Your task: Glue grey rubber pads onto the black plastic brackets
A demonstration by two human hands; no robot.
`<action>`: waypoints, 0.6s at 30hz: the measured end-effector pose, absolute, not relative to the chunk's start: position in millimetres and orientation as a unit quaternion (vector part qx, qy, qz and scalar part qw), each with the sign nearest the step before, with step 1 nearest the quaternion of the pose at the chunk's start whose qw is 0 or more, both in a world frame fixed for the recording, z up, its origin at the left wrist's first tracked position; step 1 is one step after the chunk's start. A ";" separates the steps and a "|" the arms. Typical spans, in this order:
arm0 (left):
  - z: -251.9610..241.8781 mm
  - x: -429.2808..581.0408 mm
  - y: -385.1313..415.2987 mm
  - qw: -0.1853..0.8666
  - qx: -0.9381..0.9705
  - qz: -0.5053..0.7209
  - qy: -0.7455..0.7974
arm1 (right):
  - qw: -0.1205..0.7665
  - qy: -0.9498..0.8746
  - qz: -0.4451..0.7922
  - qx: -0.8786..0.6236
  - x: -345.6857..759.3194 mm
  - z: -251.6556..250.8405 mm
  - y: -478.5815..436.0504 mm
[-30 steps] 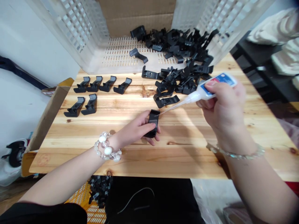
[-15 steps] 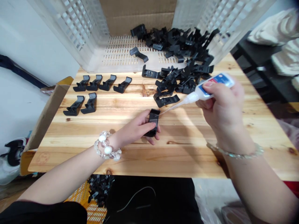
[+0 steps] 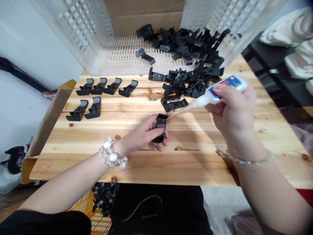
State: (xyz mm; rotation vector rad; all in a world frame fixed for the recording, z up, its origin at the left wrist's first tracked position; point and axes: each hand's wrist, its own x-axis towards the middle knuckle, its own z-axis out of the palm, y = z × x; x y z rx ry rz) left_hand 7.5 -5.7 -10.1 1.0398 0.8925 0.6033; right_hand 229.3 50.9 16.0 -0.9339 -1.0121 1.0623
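A black plastic clip point(image 3: 160, 124) was held in the person's left hand point(image 3: 140, 133), just above the front half of the wooden tabletop point(image 3: 190, 166); whether it touched the wood could not be told. The left fingers point(image 3: 156, 132) were closed around the clip, gripping it with its flat face turned upward. To the right of the clip, the raised right hand point(image 3: 232, 112) gripped a white glue bottle point(image 3: 228, 85) with a blue and red label, its fingers point(image 3: 220, 87) pinched around the bottle's body. The bottle's long, thin nozzle point(image 3: 186, 110) slanted down toward the clip, its tip at the clip's upper edge, though actual contact was too fine to tell. Just beyond the clip, a single loose clip point(image 3: 174, 105) lay on the tabletop at the near edge of a heap of black clips point(image 3: 181, 88). That heap ran back into a white perforated plastic crate point(image 3: 124, 55), farther from the clip. To the clip's left, six more clips point(image 3: 93, 109) stood in two rows, four behind two. Farther left was a cardboard flap point(image 3: 49, 117). Below the tabletop's front edge, nearly under the clip, more black parts point(image 3: 105, 199) lay on an orange basket point(image 3: 85, 209).
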 end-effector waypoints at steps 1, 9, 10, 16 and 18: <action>-10.4 7.3 -5.7 0.733 0.474 0.273 0.406 | 0.646 -0.445 0.466 -0.409 229.1 15.6 51.1; -11.4 6.2 -6.1 0.728 0.484 0.270 0.404 | 0.658 -0.445 0.467 -0.389 229.9 14.7 53.6; -11.4 6.1 -5.9 0.729 0.483 0.269 0.404 | 0.659 -0.443 0.467 -0.389 229.3 14.6 53.6; -10.2 6.0 -4.5 0.727 0.480 0.268 0.410 | 0.671 -0.431 0.457 -0.394 226.6 14.4 53.5; -9.0 6.1 -4.0 0.727 0.475 0.270 0.417 | 0.677 -0.432 0.455 -0.384 227.0 14.7 53.2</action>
